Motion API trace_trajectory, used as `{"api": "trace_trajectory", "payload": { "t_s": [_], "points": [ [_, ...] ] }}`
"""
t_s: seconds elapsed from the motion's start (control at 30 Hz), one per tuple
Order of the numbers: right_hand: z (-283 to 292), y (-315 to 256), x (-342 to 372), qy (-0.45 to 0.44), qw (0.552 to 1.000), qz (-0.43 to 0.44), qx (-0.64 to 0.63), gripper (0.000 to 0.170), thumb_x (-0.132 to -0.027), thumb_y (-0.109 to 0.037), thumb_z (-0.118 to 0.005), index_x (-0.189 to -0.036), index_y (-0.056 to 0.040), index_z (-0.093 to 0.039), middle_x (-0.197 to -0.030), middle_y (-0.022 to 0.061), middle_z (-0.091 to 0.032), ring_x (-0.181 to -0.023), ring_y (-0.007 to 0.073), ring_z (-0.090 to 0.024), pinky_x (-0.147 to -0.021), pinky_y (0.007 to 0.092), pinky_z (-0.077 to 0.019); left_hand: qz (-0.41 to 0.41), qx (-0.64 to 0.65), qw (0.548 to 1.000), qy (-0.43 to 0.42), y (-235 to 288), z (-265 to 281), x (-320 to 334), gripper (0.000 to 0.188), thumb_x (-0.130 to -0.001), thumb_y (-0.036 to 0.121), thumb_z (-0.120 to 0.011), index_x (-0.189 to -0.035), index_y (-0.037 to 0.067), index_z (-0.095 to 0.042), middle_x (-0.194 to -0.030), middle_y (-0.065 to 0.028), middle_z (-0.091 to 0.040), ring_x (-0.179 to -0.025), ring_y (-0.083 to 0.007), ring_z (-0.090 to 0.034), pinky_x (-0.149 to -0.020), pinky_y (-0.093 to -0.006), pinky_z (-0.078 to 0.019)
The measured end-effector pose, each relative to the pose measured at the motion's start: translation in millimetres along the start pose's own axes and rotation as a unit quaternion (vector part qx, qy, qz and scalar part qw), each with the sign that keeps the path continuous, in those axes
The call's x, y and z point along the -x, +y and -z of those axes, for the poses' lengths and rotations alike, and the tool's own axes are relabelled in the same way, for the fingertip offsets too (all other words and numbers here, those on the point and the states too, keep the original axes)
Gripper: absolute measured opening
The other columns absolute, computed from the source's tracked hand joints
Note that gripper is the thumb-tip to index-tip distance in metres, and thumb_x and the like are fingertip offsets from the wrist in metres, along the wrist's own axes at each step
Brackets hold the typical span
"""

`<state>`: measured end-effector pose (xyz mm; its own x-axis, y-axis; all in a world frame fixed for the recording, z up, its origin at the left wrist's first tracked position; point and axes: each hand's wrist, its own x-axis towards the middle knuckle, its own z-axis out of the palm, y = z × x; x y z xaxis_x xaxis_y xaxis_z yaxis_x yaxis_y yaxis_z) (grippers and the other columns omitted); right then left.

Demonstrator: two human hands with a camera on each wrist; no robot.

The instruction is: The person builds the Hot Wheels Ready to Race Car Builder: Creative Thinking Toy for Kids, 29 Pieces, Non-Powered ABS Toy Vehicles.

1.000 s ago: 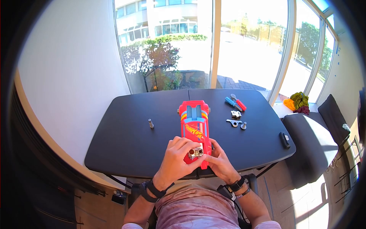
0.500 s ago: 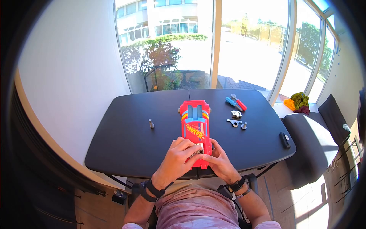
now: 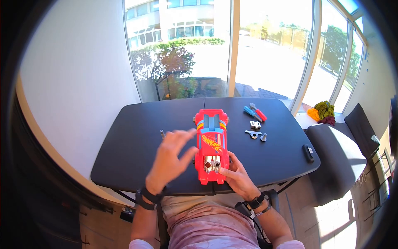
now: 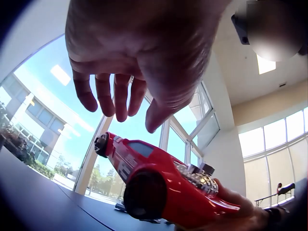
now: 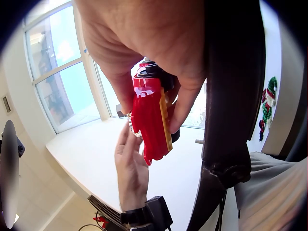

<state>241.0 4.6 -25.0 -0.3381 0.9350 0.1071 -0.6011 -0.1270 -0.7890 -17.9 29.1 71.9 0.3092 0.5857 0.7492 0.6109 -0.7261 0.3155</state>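
In the head view, the right hand holds the red toy car at the table's near side; its chrome engine looks seated, while a bracket lies loose, seemingly unfitted. The left wrist view shows the left hand's relaxed fingers, empty. The right wrist view shows fingers grasping the car.

We take this for a ground-floor office lounge: tall windows look onto brick paving, a shrub and an office-style building, while a black folding tabletop stands near a grey upholstered seat.
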Motion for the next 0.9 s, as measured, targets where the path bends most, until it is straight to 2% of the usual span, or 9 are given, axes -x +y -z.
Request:
{"api": "trace_trajectory", "payload": {
  "t_s": [0.03,0.07,0.13,0.23,0.4,0.53,0.63,0.73,0.9],
  "points": [
    [0,-1,1,0.002,1.000,-0.002,-0.003,0.074,-0.101,-0.001,-0.078,-0.163,-0.0057,-0.037,-0.148,0.0137,-0.063,-0.137,0.0235,-0.066,-0.113,0.0435,-0.0587,0.002,-0.064,0.998,0.002,-20,7,-3,0.052,-0.093,0.015,-0.083,-0.142,0.004,-0.069,-0.127,-0.0149,-0.073,-0.112,-0.0334,-0.066,-0.098,-0.0429,-0.0553],
    [0,-2,1,0.002,1.000,-0.006,-0.006,0.074,-0.102,-0.001,-0.078,-0.163,-0.0056,-0.037,-0.148,0.0137,-0.063,-0.137,0.0235,-0.065,-0.112,0.0438,-0.0589,0.083,-0.069,0.994,-0.002,-39,12,-4,0.050,-0.091,0.017,-0.086,-0.137,0.004,-0.070,-0.128,-0.0144,-0.073,-0.113,-0.0317,-0.068,-0.098,-0.0428,-0.0559],
    [-1,-2,-1,-0.004,1.000,-0.010,-0.008,0.074,-0.102,-0.001,-0.078,-0.163,-0.0055,-0.037,-0.148,0.0136,-0.063,-0.137,0.0237,-0.065,-0.112,0.0441,-0.0592,0.135,-0.134,0.981,0.028,-102,12,-1,0.047,-0.089,0.019,-0.088,-0.130,0.004,-0.071,-0.124,-0.0139,-0.074,-0.105,-0.0297,-0.071,-0.093,-0.0436,-0.0579],
    [2,-1,-1,-0.007,1.000,-0.006,-0.003,0.073,-0.102,-0.002,-0.078,-0.163,-0.0055,-0.037,-0.148,0.0136,-0.064,-0.137,0.0240,-0.066,-0.112,0.0442,-0.0594,0.287,-0.147,0.944,-0.067,-171,14,3,0.050,-0.086,0.026,-0.091,-0.127,0.005,-0.071,-0.117,-0.0123,-0.076,-0.101,-0.0341,-0.073,-0.094,-0.0459,-0.0593],
    [2,-1,-2,-0.004,1.000,-0.004,0.001,0.073,-0.102,-0.001,-0.078,-0.163,-0.0056,-0.037,-0.148,0.0135,-0.063,-0.138,0.0242,-0.065,-0.113,0.0441,-0.0592,0.324,-0.149,0.923,-0.140,-214,-7,14,0.047,-0.088,0.034,-0.090,-0.119,0.005,-0.070,-0.113,-0.0143,-0.079,-0.104,-0.0321,-0.077,-0.091,-0.0430,-0.0610],
    [2,-1,-1,-0.003,1.000,-0.009,0.000,0.074,-0.102,-0.001,-0.078,-0.163,-0.0056,-0.037,-0.148,0.0134,-0.064,-0.137,0.0240,-0.065,-0.114,0.0441,-0.0585,0.320,-0.095,0.931,-0.148,-210,-15,12,0.036,-0.095,0.029,-0.084,-0.116,0.004,-0.069,-0.119,-0.0167,-0.080,-0.104,-0.0302,-0.079,-0.091,-0.0410,-0.0639],
    [2,0,-2,-0.002,1.000,-0.003,0.000,0.073,-0.102,-0.002,-0.078,-0.163,-0.0051,-0.037,-0.146,0.0138,-0.066,-0.136,0.0237,-0.067,-0.114,0.0440,-0.0582,0.235,0.087,0.968,-0.003,-201,-26,23,0.025,-0.104,0.020,-0.076,-0.120,0.002,-0.070,-0.113,-0.0114,-0.080,-0.102,-0.0248,-0.080,-0.088,-0.0377,-0.0665],
    [1,-2,-2,-0.005,1.000,-0.006,0.004,0.073,-0.102,-0.003,-0.079,-0.163,-0.0045,-0.037,-0.145,0.0145,-0.067,-0.135,0.0236,-0.067,-0.113,0.0438,-0.0581,0.301,0.318,0.897,-0.049,-147,-13,17,0.026,-0.112,0.013,-0.063,-0.136,0.003,-0.066,-0.116,-0.0062,-0.076,-0.096,-0.0159,-0.075,-0.087,-0.0335,-0.0651],
    [3,-1,-3,-0.005,1.000,-0.004,0.013,0.074,-0.102,-0.003,-0.079,-0.163,-0.0040,-0.037,-0.145,0.0155,-0.067,-0.134,0.0240,-0.068,-0.113,0.0440,-0.0586,0.184,0.249,0.950,-0.046,-62,1,10,0.030,-0.115,0.008,-0.055,-0.142,0.003,-0.068,-0.120,-0.0060,-0.067,-0.087,-0.0119,-0.062,-0.081,-0.0303,-0.0603]
  ]
}}
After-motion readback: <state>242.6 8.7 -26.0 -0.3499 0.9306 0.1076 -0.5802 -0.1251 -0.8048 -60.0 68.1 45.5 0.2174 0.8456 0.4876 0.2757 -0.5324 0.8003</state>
